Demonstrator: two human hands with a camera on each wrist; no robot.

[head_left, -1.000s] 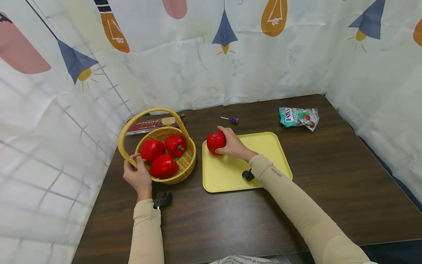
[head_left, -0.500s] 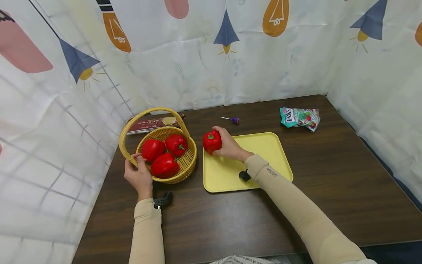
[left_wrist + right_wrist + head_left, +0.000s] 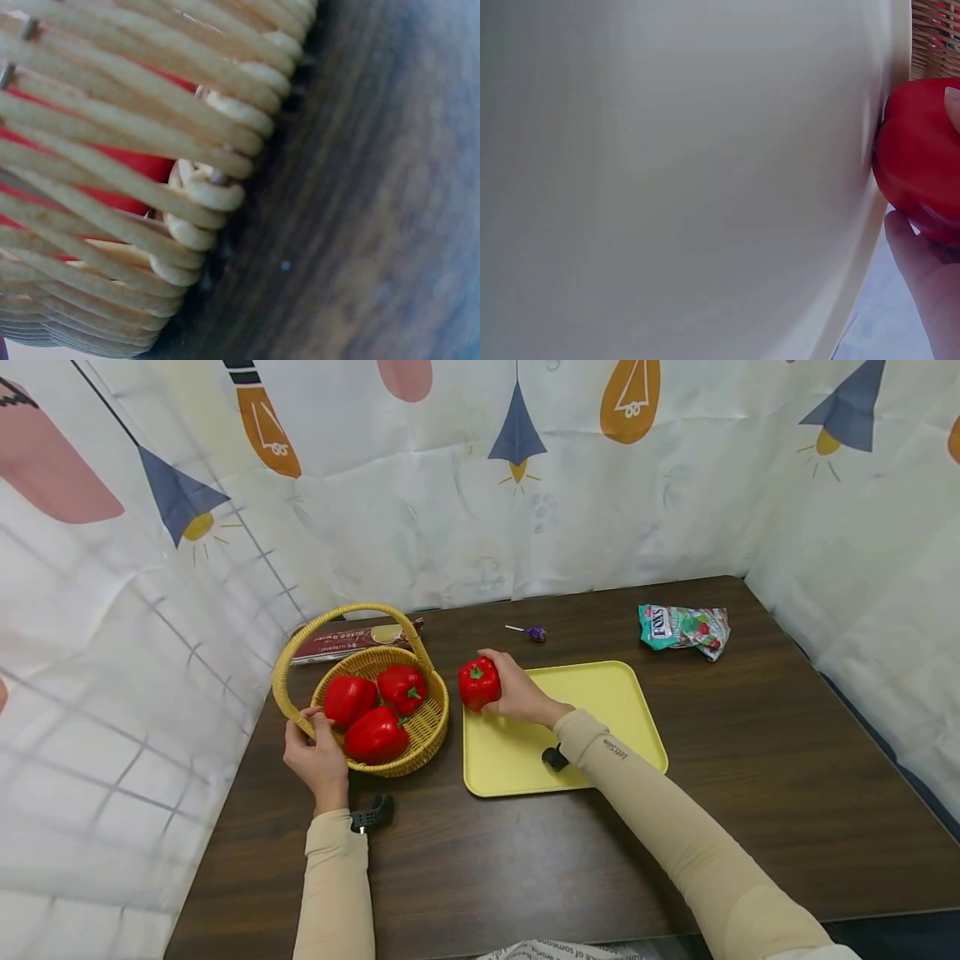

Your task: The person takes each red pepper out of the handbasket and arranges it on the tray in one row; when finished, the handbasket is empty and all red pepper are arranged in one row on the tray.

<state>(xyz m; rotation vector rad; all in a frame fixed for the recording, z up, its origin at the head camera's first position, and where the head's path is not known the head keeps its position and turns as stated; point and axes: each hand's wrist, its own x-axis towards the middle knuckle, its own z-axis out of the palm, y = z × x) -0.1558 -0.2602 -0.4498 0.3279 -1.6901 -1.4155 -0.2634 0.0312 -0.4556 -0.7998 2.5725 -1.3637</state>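
Observation:
My right hand (image 3: 517,693) grips a red bell pepper (image 3: 479,682) over the left edge of the yellow tray (image 3: 600,693). The right wrist view shows that pepper (image 3: 922,150) against the tray's pale surface (image 3: 675,180), with the fingers (image 3: 922,277) curled under it. A wicker basket (image 3: 427,727) with a hoop handle sits to the left and holds three red peppers (image 3: 373,735). My left hand (image 3: 318,752) holds the basket's near rim by the handle base. The left wrist view shows only the woven basket wall (image 3: 135,150) with red behind it.
A brown packet (image 3: 352,639) lies behind the basket by the curtain. A purple lollipop (image 3: 531,632) and a green sweets bag (image 3: 682,627) lie at the back of the dark wooden table (image 3: 750,793). Printed curtains close in the left, back and right sides.
My right hand has carried the pepper a little to the left, from over the tray toward its left edge and the basket. The left hand stays on the basket.

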